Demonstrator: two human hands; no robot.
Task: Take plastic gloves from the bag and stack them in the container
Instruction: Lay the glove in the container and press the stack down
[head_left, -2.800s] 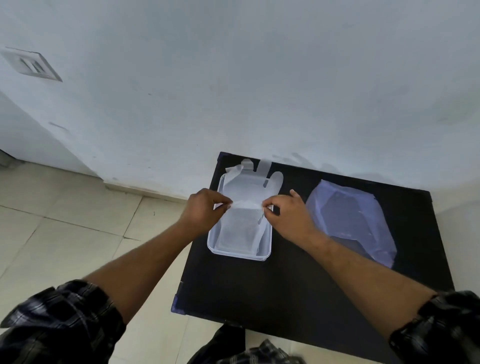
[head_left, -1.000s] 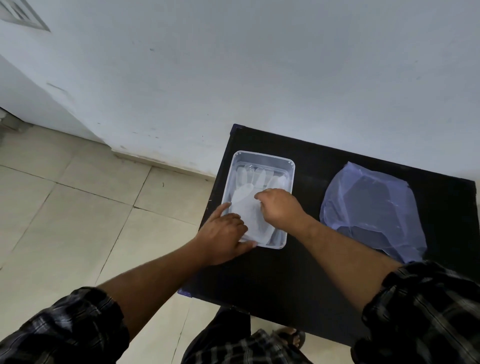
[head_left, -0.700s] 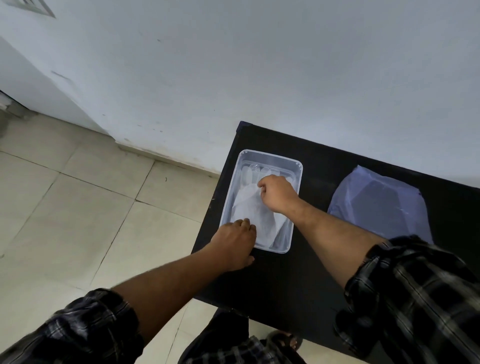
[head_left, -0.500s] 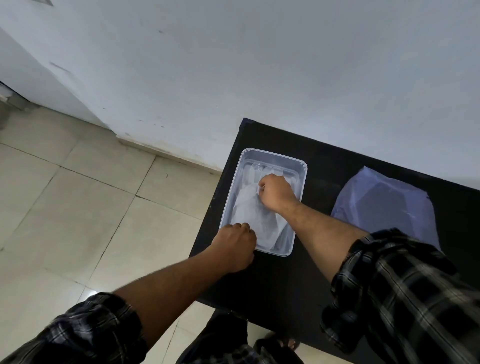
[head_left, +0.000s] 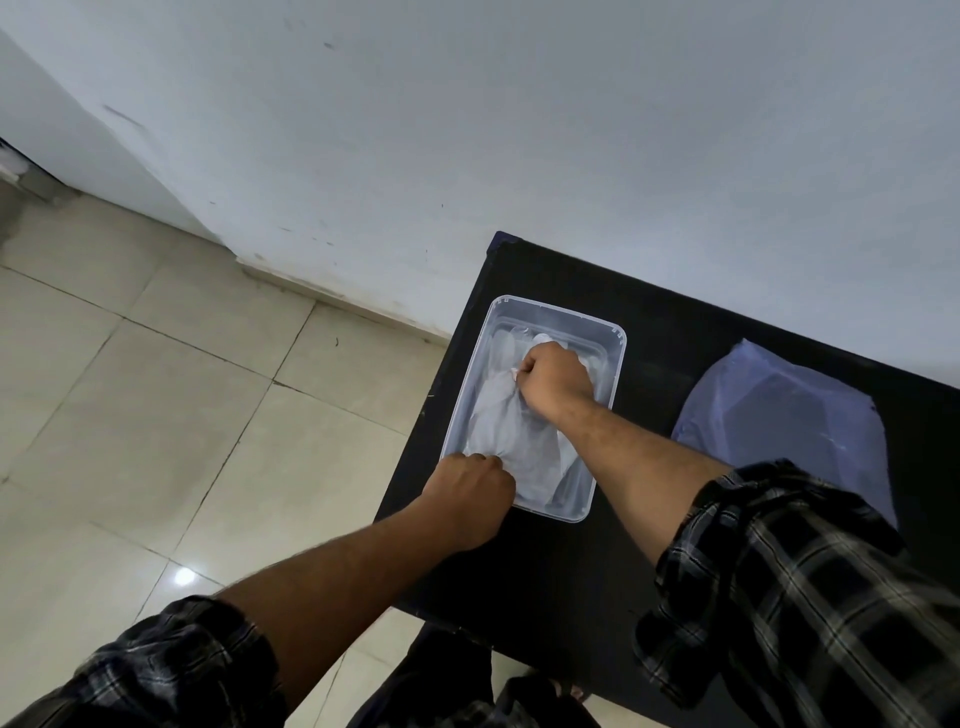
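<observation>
A clear plastic container (head_left: 612, 358) stands on the black table (head_left: 545, 582) near its left edge. Thin translucent plastic gloves (head_left: 511, 431) lie flat inside it. My right hand (head_left: 553, 382) is inside the container, fingers curled and pinching the top glove near its finger end. At the container's near left corner, my left hand (head_left: 470, 501) is closed and presses on the glove's cuff end. The bluish plastic bag (head_left: 789, 421) lies flat on the table to the right of the container, partly hidden by my right sleeve.
A white wall runs right behind the table. Beige floor tiles (head_left: 156, 415) lie to the left, below the table's left edge. My checked sleeves fill the lower corners of the view.
The glove held up over the container 2.8 s ago now lies inside it. My right hand moved toward the far end, and my left hand closed at the near corner.
</observation>
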